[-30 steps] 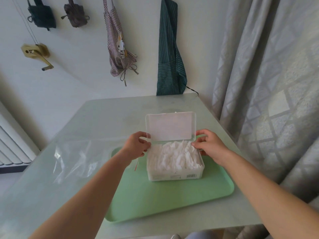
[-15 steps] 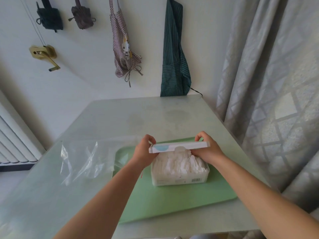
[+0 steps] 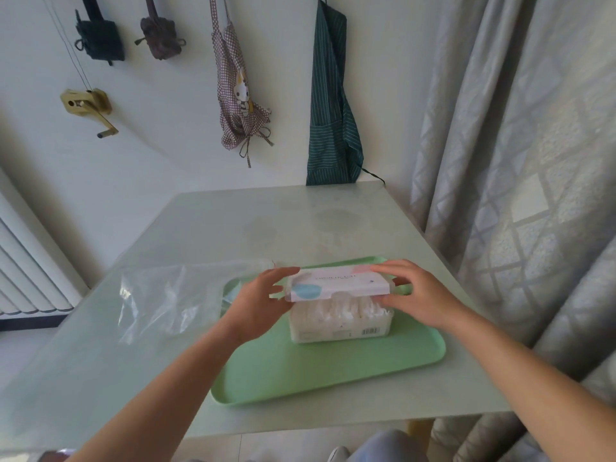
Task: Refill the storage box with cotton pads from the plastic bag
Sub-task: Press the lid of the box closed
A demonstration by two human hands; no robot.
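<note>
The storage box [image 3: 340, 323], full of cotton pads [image 3: 346, 308], sits on the green tray [image 3: 300, 371]. Both hands grip its lid [image 3: 336, 283]: left hand [image 3: 263, 305] at one end, right hand [image 3: 416, 295] at the other. The plastic bag [image 3: 170, 298] lies beside the tray.

Storage box [image 3: 340, 323] set on green tray [image 3: 320, 368], packed with white cotton pads [image 3: 346, 308], lid [image 3: 336, 284] lowered, nearly closed. Clear plastic bag [image 3: 173, 295] laid crumpled left of tray.

Single head-worn wide view, looking forward and down, close above table [image 3: 206, 235]
</note>
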